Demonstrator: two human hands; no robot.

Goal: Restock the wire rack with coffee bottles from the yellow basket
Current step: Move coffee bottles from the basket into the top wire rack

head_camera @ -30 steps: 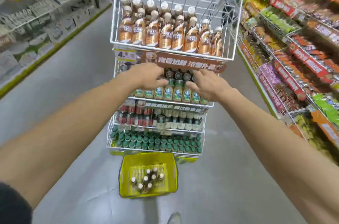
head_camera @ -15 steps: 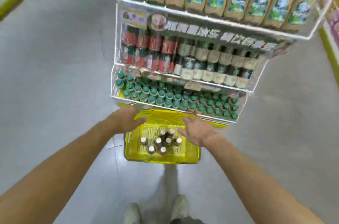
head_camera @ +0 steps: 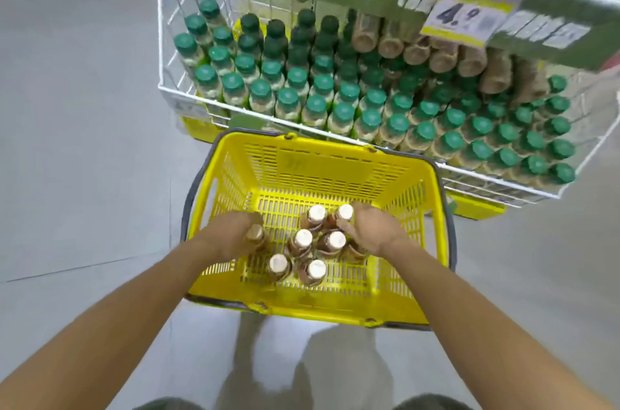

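The yellow basket (head_camera: pixel 335 171) sits on the floor in front of the wire rack (head_camera: pixel 174 94). Inside it stand several brown coffee bottles with white caps (head_camera: pixel 303 238). My left hand (head_camera: pixel 231 235) is down in the basket, its fingers wrapped around one coffee bottle (head_camera: pixel 255 233) at the left of the group. My right hand (head_camera: pixel 375 231) is at the right of the group, its fingers around the neck of a coffee bottle (head_camera: pixel 344 212); part of that grip is hidden.
The rack's bottom tier is packed with green-capped bottles (head_camera: pixel 342 97). An upper shelf edge with a 4.9 price tag (head_camera: pixel 466 15) overhangs it. Grey floor (head_camera: pixel 84 141) lies to the left. The basket's dark handles (head_camera: pixel 188 201) lie folded down along its rim.
The view has dropped from the rack's upper tiers to the basket. Both hands moved down from the rack, past the basket rim, and closed on bottles inside.
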